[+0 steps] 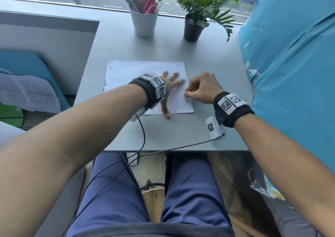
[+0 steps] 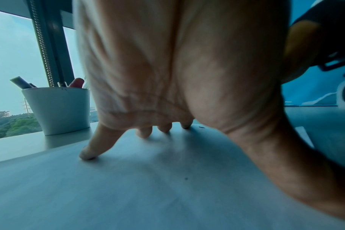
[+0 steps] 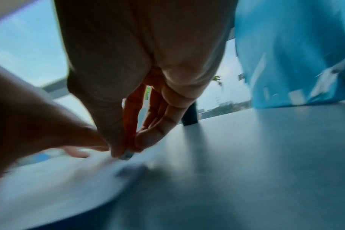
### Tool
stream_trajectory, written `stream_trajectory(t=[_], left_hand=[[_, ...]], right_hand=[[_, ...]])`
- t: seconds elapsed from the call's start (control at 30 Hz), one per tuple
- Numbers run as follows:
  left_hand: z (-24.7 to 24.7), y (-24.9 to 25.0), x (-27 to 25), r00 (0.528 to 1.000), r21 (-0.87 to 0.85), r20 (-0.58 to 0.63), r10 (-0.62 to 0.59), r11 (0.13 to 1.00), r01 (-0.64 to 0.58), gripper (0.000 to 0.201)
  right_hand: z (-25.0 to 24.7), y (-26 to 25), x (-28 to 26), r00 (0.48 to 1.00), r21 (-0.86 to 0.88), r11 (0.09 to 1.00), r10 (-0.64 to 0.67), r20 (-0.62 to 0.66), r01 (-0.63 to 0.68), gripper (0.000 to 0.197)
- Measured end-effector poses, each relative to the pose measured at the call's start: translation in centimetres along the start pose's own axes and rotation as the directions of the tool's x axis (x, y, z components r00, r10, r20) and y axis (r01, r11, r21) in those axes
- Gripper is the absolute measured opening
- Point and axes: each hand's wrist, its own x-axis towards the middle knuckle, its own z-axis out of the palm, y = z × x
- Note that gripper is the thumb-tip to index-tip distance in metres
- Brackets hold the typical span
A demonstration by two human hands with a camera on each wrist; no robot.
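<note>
A grey wood-grain counter [image 1: 181, 131] runs up to a wide window, with a road visible through the glass. A white rectangular sheet of paper [image 1: 137, 70] lies flat about midway across the counter, between its near and far edges. A few small dark marks sit along the sheet's left side.

The left hand [image 1: 169, 84] is released, and its spread, straight fingers [image 2: 89, 149] press down on the right half of the sheet. The thumb reaches past the sheet's near edge onto the bare counter.

The right hand [image 1: 201, 89] is just beside the left hand, at the sheet's right edge. Its thumb and fingertips are pinched on a small grey object [image 3: 126, 154] that touches the paper. The object is too blurred to identify.

Near the far edge of the counter stands a white tapered pot holding pens and tools [image 1: 144, 23]. To its right, toward the far right corner, is a green leafy plant in a black pot [image 1: 193, 29]. A large bulk wrapped in blue plastic [image 1: 290, 73] lines the right edge.

Off the left edge are a grey partition wall [image 1: 45, 37] and a blue cushion [image 1: 27, 64]. Thin black cables [image 1: 143, 137] run from the wrist bands over the near edge, above the person's blue trousers [image 1: 190, 191].
</note>
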Motion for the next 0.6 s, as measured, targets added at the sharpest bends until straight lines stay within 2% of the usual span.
stream_trajectory(t=[0.1, 0.13, 0.27, 0.3, 0.4, 0.43, 0.53, 0.6], left_hand=[[0.1, -0.1, 0.4, 1.0, 0.01, 0.005, 0.003, 1.0, -0.003, 0.158], [0.1, -0.1, 0.3, 1.0, 0.003, 0.004, 0.001, 1.0, -0.001, 0.158], [0.0, 0.0, 0.0, 1.0, -0.014, 0.001, -0.001, 1.0, 0.001, 0.155], [0.0, -0.1, 0.1, 1.0, -0.016, 0.001, -0.001, 1.0, 0.001, 0.155], [0.1, -0.3, 0.3, 1.0, -0.011, -0.009, 0.013, 1.0, -0.013, 0.157], [0.1, -0.3, 0.3, 1.0, -0.008, -0.008, 0.018, 1.0, -0.018, 0.157], [0.2, -0.3, 0.0, 1.0, -0.029, -0.019, 0.024, 0.999, -0.024, 0.156], [0.1, -0.4, -0.2, 0.999, -0.032, -0.018, 0.037, 0.999, -0.038, 0.156]], right_hand=[[1.8, -1.5, -1.3, 0.976, 0.006, 0.995, -0.097, 0.196, 0.098, 0.008], [1.7, -1.2, -1.1, 0.978, -0.007, 0.995, -0.094, 0.184, 0.097, 0.007], [-0.7, 0.2, 1.0, 1.0, -0.062, 0.998, -0.007, -0.011, 0.006, 0.004], [-0.6, 0.0, 1.0, 1.0, -0.049, 0.999, -0.019, -0.003, 0.019, 0.004], [0.8, -1.3, -0.3, 0.981, -0.03, 0.992, -0.113, 0.155, 0.119, 0.007], [1.0, -1.1, -0.4, 0.98, -0.054, 0.991, -0.116, 0.163, 0.126, 0.008], [-0.5, 0.5, 0.7, 0.999, -0.121, 0.992, -0.044, 0.012, 0.045, 0.006], [-1.5, 1.2, 1.4, 0.997, -0.068, 0.998, 0.0, -0.078, -0.006, 0.009]])
